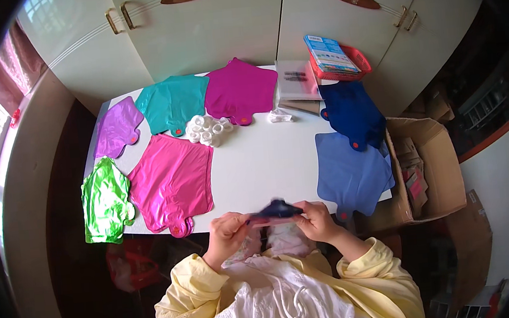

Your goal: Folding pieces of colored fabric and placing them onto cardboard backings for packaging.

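Note:
At the table's front edge, close to my body, my left hand (227,231) and my right hand (317,221) pinch opposite ends of a dark navy folded piece (276,210). Motion blurs it, and a pinkish strip shows along its lower side; its exact kind cannot be made out. Flat shiny sheets with rounded tabs and red dots, resembling uninflated foil balloons, lie around: a hot pink one (174,178) left of my left hand, a slate blue one (352,171) beyond my right hand, and a navy one (356,114) overlapping the slate blue.
The white table (260,158) also bears green (105,199), lilac (117,127), teal (174,102) and magenta (240,90) sheets, white rolls (206,130) and a clear folder (297,79). A red basket (358,59) stands behind; an open cardboard box (439,161) adjoins the right edge.

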`<state>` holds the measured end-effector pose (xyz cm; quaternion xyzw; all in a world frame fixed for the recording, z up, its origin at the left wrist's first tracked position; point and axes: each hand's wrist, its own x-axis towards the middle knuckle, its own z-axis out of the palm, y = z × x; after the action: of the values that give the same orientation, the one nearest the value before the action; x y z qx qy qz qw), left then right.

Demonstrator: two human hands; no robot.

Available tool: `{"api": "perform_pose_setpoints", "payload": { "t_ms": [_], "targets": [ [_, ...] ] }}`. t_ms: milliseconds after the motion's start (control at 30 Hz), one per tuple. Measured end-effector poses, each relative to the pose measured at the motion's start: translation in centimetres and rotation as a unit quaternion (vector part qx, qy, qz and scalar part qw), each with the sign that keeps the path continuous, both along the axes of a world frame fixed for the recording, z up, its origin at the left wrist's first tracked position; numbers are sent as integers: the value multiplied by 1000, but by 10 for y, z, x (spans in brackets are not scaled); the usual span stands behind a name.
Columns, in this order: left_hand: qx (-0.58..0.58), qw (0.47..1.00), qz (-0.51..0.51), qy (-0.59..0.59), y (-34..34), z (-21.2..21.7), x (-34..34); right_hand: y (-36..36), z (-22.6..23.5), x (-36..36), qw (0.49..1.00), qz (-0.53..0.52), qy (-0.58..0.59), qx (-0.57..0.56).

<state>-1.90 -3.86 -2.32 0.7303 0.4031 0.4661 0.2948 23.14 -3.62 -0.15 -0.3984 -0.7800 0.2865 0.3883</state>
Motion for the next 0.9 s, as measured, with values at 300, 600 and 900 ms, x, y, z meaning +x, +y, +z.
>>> {"api": "perform_pose_setpoints", "payload": {
  "t_ms": [300,600,900],
  "targets": [
    [-283,902,-49,-322,3,-3,3,0,4,-18,980,-69,102,-153],
    [-242,921,-34,-303,6,-6,-2,2,-3,-11,849,22,373,-374],
    [-203,935,-27,-291,5,-4,1,2,-17,-22,942,-113,249,-196]
  ]
}}
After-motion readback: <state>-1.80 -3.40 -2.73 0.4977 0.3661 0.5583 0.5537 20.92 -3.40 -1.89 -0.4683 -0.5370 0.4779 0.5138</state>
